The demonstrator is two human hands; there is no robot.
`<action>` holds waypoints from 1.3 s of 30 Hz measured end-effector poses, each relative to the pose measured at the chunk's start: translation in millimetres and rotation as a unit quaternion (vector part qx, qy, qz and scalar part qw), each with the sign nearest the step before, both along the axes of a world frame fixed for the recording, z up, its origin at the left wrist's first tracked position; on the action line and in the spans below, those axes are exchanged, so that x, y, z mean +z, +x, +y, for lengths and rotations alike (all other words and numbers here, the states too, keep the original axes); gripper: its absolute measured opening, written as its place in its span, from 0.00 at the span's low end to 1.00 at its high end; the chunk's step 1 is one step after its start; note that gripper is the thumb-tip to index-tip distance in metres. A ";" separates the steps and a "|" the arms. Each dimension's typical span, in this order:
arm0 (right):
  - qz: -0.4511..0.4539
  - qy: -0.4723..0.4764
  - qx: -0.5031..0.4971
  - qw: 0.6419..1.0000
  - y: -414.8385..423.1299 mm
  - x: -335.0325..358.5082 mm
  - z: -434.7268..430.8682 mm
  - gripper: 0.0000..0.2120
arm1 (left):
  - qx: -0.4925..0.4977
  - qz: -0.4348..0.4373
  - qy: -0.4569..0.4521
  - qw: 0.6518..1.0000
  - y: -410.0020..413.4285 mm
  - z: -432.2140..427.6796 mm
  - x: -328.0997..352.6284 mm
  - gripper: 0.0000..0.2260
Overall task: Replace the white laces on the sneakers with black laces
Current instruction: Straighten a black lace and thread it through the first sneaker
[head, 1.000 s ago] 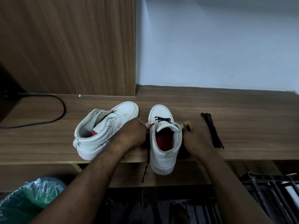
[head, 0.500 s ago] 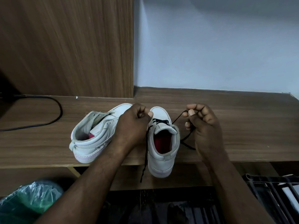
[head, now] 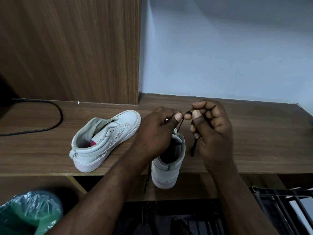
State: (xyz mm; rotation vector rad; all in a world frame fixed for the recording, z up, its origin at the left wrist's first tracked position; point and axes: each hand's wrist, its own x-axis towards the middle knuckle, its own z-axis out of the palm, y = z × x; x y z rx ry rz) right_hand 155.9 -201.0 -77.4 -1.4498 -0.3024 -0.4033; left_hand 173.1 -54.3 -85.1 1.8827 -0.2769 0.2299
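On the worktop: one white sneaker [head: 167, 168] stands toe away under both hands, its heel overhanging the front edge of the worktop [head: 262, 136]. The second sneaker [head: 105, 138] sits beside it, angled, with bare eyelets.
Black lace: the black lace [head: 194, 147] rises from the front of the sneaker under the hands. One tail dangles below the right hand and another hangs past the worktop edge beside the heel.
Left hand grip: the left hand [head: 157, 133] has thumb and forefinger pressed together on a strand of the lace just above the tongue.
Right hand grip: the right hand [head: 213, 131] pinches a small bend of the lace at its fingertips, almost touching the left thumb.
No white laces: none show in either sneaker.
Handling: the lace looks thin, limp and very light. It will sag and twist unless kept taut, and only its tip is likely stiff enough to push through an eyelet.
Where to hold: pinch close behind the tip for threading. Steady the soft-sided sneaker at the collar or heel.
Stage: probably evening the two ends after the lowest eyelets, with most lacing left.
Elsewhere: a black cable [head: 55, 116] lies at far left and a green plastic bag [head: 28, 212] sits below.
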 end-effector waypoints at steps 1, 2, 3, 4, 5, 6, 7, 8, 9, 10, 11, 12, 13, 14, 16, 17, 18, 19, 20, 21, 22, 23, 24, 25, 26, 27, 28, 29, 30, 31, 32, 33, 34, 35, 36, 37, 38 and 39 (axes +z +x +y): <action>0.002 0.004 0.002 1.000 0.2 0.6 0.0 0.06 | -0.005 0.004 -0.008 1.000 0.0 -1.2 0.3 0.14; 0.003 0.010 0.004 1.000 0.6 0.9 0.6 0.06 | -0.015 0.011 -0.021 1.000 -0.3 -2.0 0.4 0.11; 0.004 0.015 0.007 1.000 1.0 1.0 1.3 0.06 | -0.025 0.019 -0.042 0.999 -0.6 -2.4 0.5 0.09; 0.004 0.019 0.010 1.000 1.4 0.8 2.3 0.06 | -0.034 0.025 -0.062 0.997 -1.1 -2.1 0.5 0.08; 0.005 0.023 0.012 1.000 1.6 0.5 2.9 0.06 | -0.041 0.030 -0.076 0.996 -1.8 -1.4 0.5 0.08; 0.007 0.024 0.013 1.000 1.6 0.0 3.3 0.06 | -0.046 0.033 -0.081 0.995 -2.6 -0.6 0.4 0.08; 0.010 0.024 0.013 1.000 1.7 -0.7 3.2 0.06 | -0.050 0.035 -0.082 0.995 -3.2 0.2 -0.1 0.07; 0.013 0.024 0.013 1.000 1.6 -1.3 2.6 0.06 | -0.055 0.036 -0.084 0.994 -3.4 0.5 -0.4 0.07; 0.016 0.025 0.014 0.999 1.6 -1.8 1.8 0.06 | -0.061 0.037 -0.087 0.994 -3.1 0.7 -0.4 0.07; 0.019 0.026 0.016 0.999 1.6 -2.3 1.7 0.07 | -0.068 0.037 -0.091 0.993 -3.1 0.4 -0.3 0.07; 0.021 0.027 0.018 0.999 1.6 -2.4 1.9 0.07 | -0.076 0.037 -0.095 0.992 -3.1 0.1 0.4 0.08; 0.023 0.030 0.019 0.999 1.6 -2.2 2.6 0.08 | -0.080 0.039 -0.095 0.991 -3.1 -0.2 0.7 0.10; 0.024 0.032 0.017 0.999 1.7 -1.8 3.1 0.07 | -0.079 0.038 -0.092 0.992 -3.6 -0.3 1.2 0.11; 0.024 0.031 0.013 0.999 1.6 -1.3 3.1 0.06 | -0.074 0.033 -0.085 0.993 -4.0 0.0 1.4 0.11; 0.023 0.030 0.003 0.999 1.2 0.1 1.7 0.05 | -0.053 0.024 -0.065 0.996 -3.0 0.6 -0.1 0.09; 0.023 0.034 -0.001 0.999 0.7 0.9 0.5 0.04 | -0.035 0.022 -0.048 0.998 -1.5 1.6 -1.5 0.09; 0.024 0.046 -0.003 0.999 0.2 1.7 -0.9 0.04 | -0.016 0.025 -0.030 0.999 0.5 3.1 -2.8 0.10; 0.025 0.064 -0.004 0.998 -0.2 2.7 -2.5 0.04 | 0.003 0.036 -0.014 0.999 2.5 4.7 -4.4 0.10; 0.025 0.084 -0.004 0.996 -0.6 3.6 -3.9 0.04 | 0.025 0.052 -0.002 0.998 4.5 6.5 -6.7 0.10; 0.025 0.104 -0.005 0.994 -0.6 4.5 -5.7 0.05 | 0.046 0.071 0.009 0.996 6.5 8.6 -9.4 0.09; 0.027 0.121 -0.006 0.992 -0.6 5.1 -7.3 0.05 | 0.065 0.089 0.023 0.994 8.1 10.9 -12.0 0.09; 0.031 0.131 -0.007 0.991 -0.4 5.3 -8.6 0.05 | 0.077 0.098 0.039 0.991 9.2 13.1 -13.5 0.09; 0.037 0.134 -0.009 0.990 -0.3 5.0 -9.6 0.04 | 0.082 0.095 0.053 0.991 10.0 14.7 -14.0 0.08; 0.042 0.127 -0.011 0.991 -0.2 4.5 -9.8 0.04 | 0.080 0.084 0.058 0.992 9.8 15.5 -12.9 0.08; 0.046 0.111 -0.013 0.993 -0.3 4.0 -9.4 0.03 | 0.074 0.068 0.052 0.994 9.4 15.6 -10.7 0.08; 0.049 0.092 -0.014 0.994 -0.6 3.4 -8.5 0.03 | 0.064 0.050 0.037 0.996 8.3 14.9 -8.0 0.09; 0.051 0.071 -0.014 0.996 -0.9 2.9 -7.3 0.03 | 0.052 0.030 0.018 0.998 6.6 13.2 -5.2 0.10; 0.052 0.052 -0.015 0.997 -1.3 2.4 -5.9 0.05 | 0.037 0.014 -0.001 0.999 4.4 10.7 -2.4 0.10; 0.052 0.036 -0.015 0.998 -1.8 2.3 -4.4 0.06 | 0.020 0.003 -0.012 1.000 2.2 7.8 -0.3 0.10; 0.051 0.027 -0.012 0.998 -2.3 2.2 -3.2 0.07 | 0.005 -0.008 -0.012 1.000 0.5 4.7 0.9 0.10; 0.051 0.026 -0.008 0.998 -2.7 2.2 -2.2 0.07 | -0.007 -0.023 -0.001 1.000 -0.6 2.1 1.8 0.09; 0.052 0.030 -0.004 0.998 -3.2 2.2 -1.2 0.08 | -0.014 -0.035 0.014 0.999 -1.1 0.6 1.9 0.08; 0.054 0.034 0.000 0.998 -3.3 2.3 -0.2 0.08 | -0.019 -0.040 0.025 0.999 -1.4 0.0 1.3 0.07; 0.056 0.035 0.001 0.998 -3.5 2.5 0.9 0.08 | -0.022 -0.041 0.032 0.998 -1.3 0.2 0.5 0.07; 0.058 0.035 0.000 0.998 -3.6 2.5 1.7 0.08 | -0.025 -0.041 0.035 0.998 -0.8 1.1 -0.8 0.06; 0.060 0.035 -0.001 0.998 -3.5 2.4 2.3 0.08 | -0.023 -0.042 0.038 0.998 -0.4 1.8 -2.0 0.06; 0.061 0.035 -0.001 0.998 -3.6 2.3 2.4 0.08 | -0.011 -0.043 0.046 0.998 0.1 2.4 -3.3 0.06; 0.066 0.035 0.000 0.997 -3.8 2.2 2.0 0.08 | 0.010 -0.041 0.060 0.997 1.1 2.9 -4.6 0.06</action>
